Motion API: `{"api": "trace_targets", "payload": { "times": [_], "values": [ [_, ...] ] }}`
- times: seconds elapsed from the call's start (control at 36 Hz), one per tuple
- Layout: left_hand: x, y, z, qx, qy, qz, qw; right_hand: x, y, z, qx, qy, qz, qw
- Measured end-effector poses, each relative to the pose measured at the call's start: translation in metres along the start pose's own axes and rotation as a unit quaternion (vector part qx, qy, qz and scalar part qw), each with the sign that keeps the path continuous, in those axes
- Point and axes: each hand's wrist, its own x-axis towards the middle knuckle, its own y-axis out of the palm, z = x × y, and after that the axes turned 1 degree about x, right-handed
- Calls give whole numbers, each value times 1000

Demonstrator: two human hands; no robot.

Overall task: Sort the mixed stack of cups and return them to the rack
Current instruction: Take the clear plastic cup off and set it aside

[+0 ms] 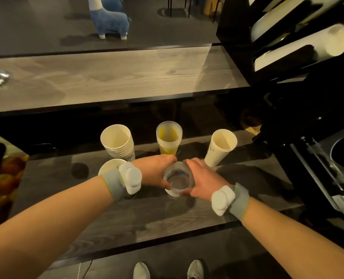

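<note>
Cups stand in separate groups on the lower counter (167,218), seen from the head camera: a stack of paper cups (117,142) far left, a stack of yellowish see-through cups (169,137) in the middle, a tall paper cup (220,148) to the right, and another paper cup (108,166) partly hidden under the left wrist. Nearer, in the middle, the clear cups (179,181) sit on the counter between both hands. The left hand (157,172) curls round their left and far side. The right hand (202,182) wraps the right side, thumb on the near rim. The rack (287,47) stands far right and well apart, with white cups lying slanted in its slots.

Thin clear plastic looks slick and easy to buckle, so a hard squeeze could crush a rim or jam nested cups tighter. If they part with a jerk, the left wrist could tip the half-hidden paper cup, or the right hand could knock the tall one just beside it.
</note>
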Motion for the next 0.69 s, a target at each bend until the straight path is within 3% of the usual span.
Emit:
{"api": "trace_targets", "payload": {
  "times": [0.17, 0.31, 0.44, 0.58, 0.69],
  "values": [
    [7, 15, 3, 45, 22, 4, 999, 2, 27, -14, 0, 23, 9, 1000],
    [11, 4, 4, 27, 5, 17, 999, -4, 7, -11, 42, 30, 12, 999],
    [24, -19, -2, -30, -39, -40, 998, -11, -43, -26, 97, 55, -104, 988],
    [54, -29, -23, -100, -57, -70, 991, -1, -75, -66, 76, 132, -233, 961],
    [94, -21, -42, -126, -64, -77, 987, 17, -78, -96, 82, 215, -209, 950]
  ]
}}
